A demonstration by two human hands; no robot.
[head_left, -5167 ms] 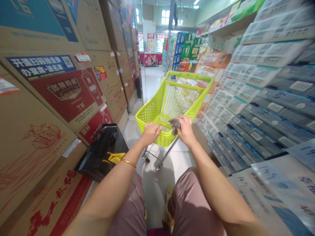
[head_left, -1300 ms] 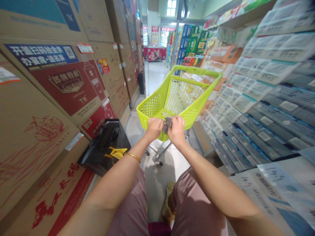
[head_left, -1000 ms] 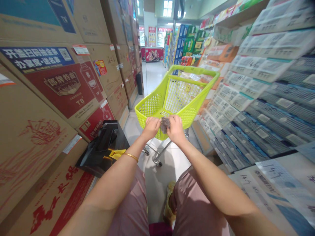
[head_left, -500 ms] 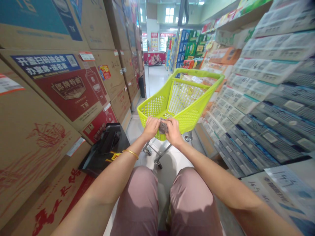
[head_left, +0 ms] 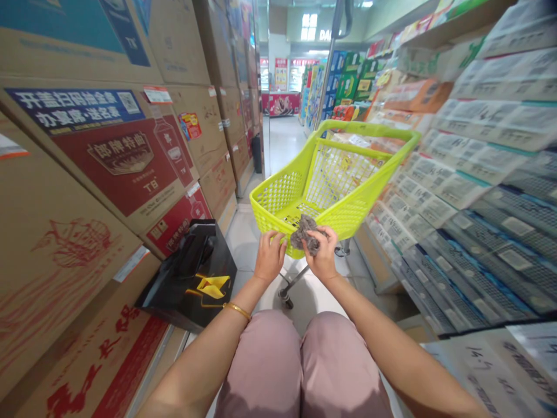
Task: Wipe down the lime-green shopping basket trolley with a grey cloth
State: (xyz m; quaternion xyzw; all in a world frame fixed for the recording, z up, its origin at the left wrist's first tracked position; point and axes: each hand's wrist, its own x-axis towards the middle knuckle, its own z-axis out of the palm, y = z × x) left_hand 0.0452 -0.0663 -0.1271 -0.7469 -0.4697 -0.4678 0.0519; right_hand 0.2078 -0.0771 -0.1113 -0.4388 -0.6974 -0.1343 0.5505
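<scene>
A crumpled grey-brown cloth (head_left: pixel 305 226) is pinched in my right hand (head_left: pixel 322 253), against the front end of a lime-green shopping cart (head_left: pixel 285 188). The cloth bunches out past the fingers and hides part of the cart's lower front. Just left of it, my left hand (head_left: pixel 270 258) is at the cart's front edge, its fingers loosely bent and nothing seen in them. Whether those fingertips touch the plastic I cannot tell. A gold bracelet (head_left: pixel 237 310) circles the left wrist.
Stacked cardboard cartons (head_left: pixel 126 157) wall the left side. A black bag (head_left: pixel 204 261) with a yellow mark stands on the floor by them. Wrapped packs (head_left: pixel 483 130) are piled along the right. The tiled aisle (head_left: pixel 285 136) runs on behind the cart.
My hands have come apart; the left has left the cloth, while the right keeps it, now more bunched up. The cart sits slightly farther right in view.
</scene>
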